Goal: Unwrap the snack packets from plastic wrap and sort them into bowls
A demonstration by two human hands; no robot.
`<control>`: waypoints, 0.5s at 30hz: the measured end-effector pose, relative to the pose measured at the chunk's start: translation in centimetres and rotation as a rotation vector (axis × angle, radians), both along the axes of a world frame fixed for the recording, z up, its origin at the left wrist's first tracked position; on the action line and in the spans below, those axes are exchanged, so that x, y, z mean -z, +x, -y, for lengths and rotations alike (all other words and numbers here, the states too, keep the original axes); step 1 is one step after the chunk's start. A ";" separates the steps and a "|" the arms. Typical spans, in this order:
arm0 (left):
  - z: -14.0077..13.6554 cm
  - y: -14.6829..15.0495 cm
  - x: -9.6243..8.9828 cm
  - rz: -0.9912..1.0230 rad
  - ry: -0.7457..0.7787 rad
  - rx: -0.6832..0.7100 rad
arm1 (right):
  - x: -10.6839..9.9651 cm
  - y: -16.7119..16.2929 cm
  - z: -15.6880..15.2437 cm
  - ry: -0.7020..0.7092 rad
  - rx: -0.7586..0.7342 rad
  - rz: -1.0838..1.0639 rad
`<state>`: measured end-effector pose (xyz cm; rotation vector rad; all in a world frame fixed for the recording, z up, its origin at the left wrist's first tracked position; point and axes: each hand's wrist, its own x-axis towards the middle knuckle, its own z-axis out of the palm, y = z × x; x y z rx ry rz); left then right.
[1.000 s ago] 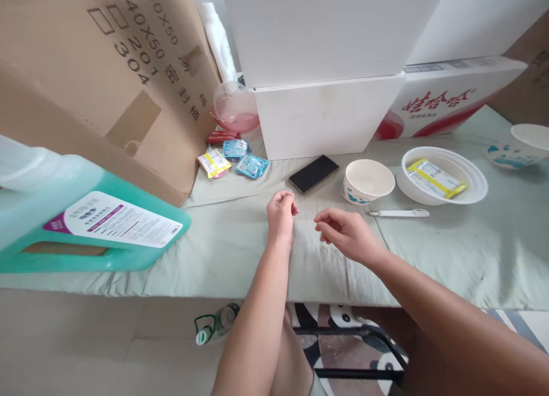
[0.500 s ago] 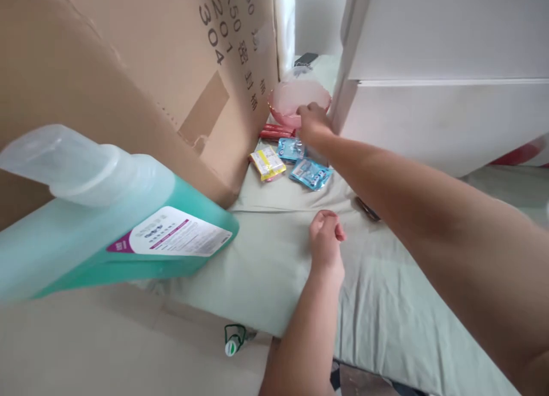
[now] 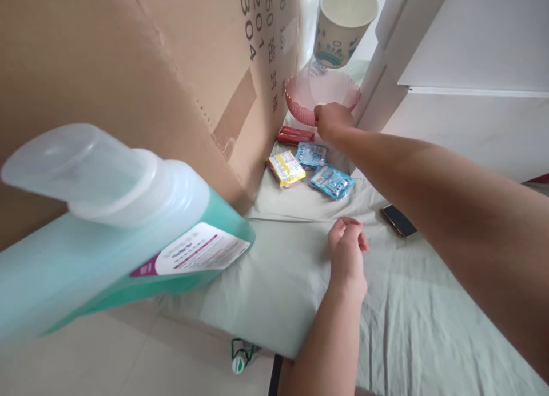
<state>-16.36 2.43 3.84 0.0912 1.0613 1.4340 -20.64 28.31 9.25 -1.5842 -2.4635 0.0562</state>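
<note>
My right hand [image 3: 335, 120] is closed, its fingers curled at the near rim of a pink ribbed bowl [image 3: 295, 107]. Whether it grips the rim or something small is hidden. Loosely curled on the pale green cloth [image 3: 278, 259], my left hand [image 3: 346, 239] shows nothing in its fingers. Between the hands and the box lie red wrapped sticks [image 3: 295, 135], a yellow-and-white packet [image 3: 286, 168], a blue packet [image 3: 311, 154] and another blue packet [image 3: 332, 182]. A patterned paper cup [image 3: 338, 39] appears above the bowl, with no hand on it; its support cannot be seen.
A large cardboard box [image 3: 171, 70] stands on the left, behind a big bottle of green liquid [image 3: 171, 253]. White drawers [image 3: 467, 116] rise at the right. A phone [image 3: 398, 220] lies under my right forearm. On the floor is a bottle with a green handle [image 3: 239, 362].
The paper cup has come into view above the bowl. My view has shifted, showing more of the phone. My right hand stays by the bowl; my left hand remains curled on the cloth.
</note>
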 end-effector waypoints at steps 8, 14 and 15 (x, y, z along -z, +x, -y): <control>1.1 1.1 -1.0 -0.013 0.096 0.025 | -3.7 3.7 12.0 0.090 -0.194 0.082; 3.8 4.8 -1.2 -0.368 0.206 0.495 | -4.8 10.9 21.9 0.062 -0.326 0.159; 4.7 5.9 -1.1 -0.418 0.239 0.622 | -4.7 12.2 23.4 0.062 -0.358 0.171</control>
